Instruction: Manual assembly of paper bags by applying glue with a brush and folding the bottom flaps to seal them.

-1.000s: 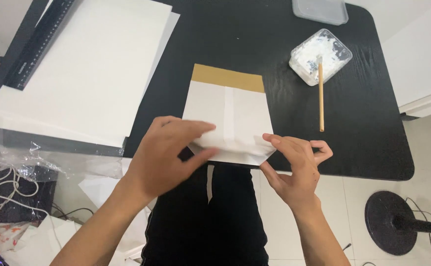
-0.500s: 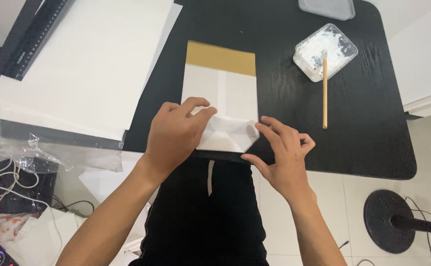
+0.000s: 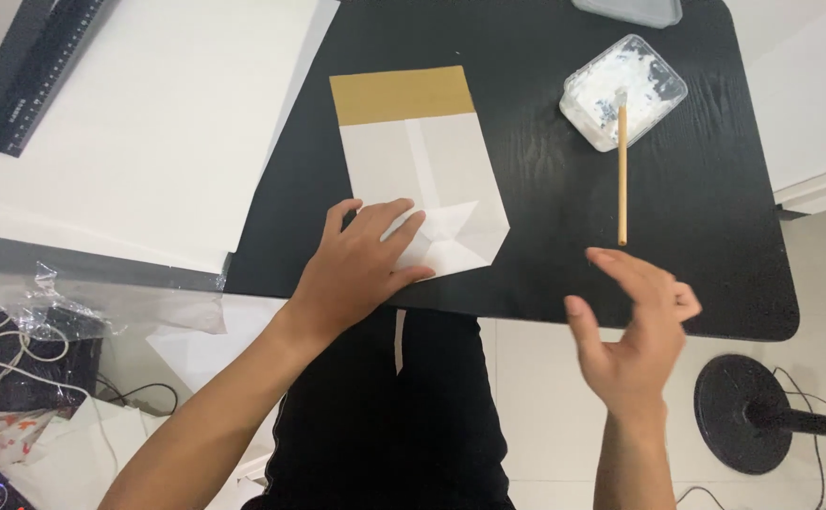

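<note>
Lifted clear since a moment ago, right hand (image 3: pixel 635 331) hovers open-fingered near the wooden stick (image 3: pixel 622 175), while left hand (image 3: pixel 366 264) presses flat, pinning the folded paper bag (image 3: pixel 422 161) unassisted.

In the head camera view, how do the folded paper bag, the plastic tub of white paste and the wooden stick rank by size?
1. Folded paper bag, clearly the largest.
2. Plastic tub of white paste.
3. Wooden stick: longer than the tub is wide, but far thinner, so it covers the least area.

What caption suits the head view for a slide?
Left hand presses a folded paper bag on a black table; right hand lifted, empty.
</note>
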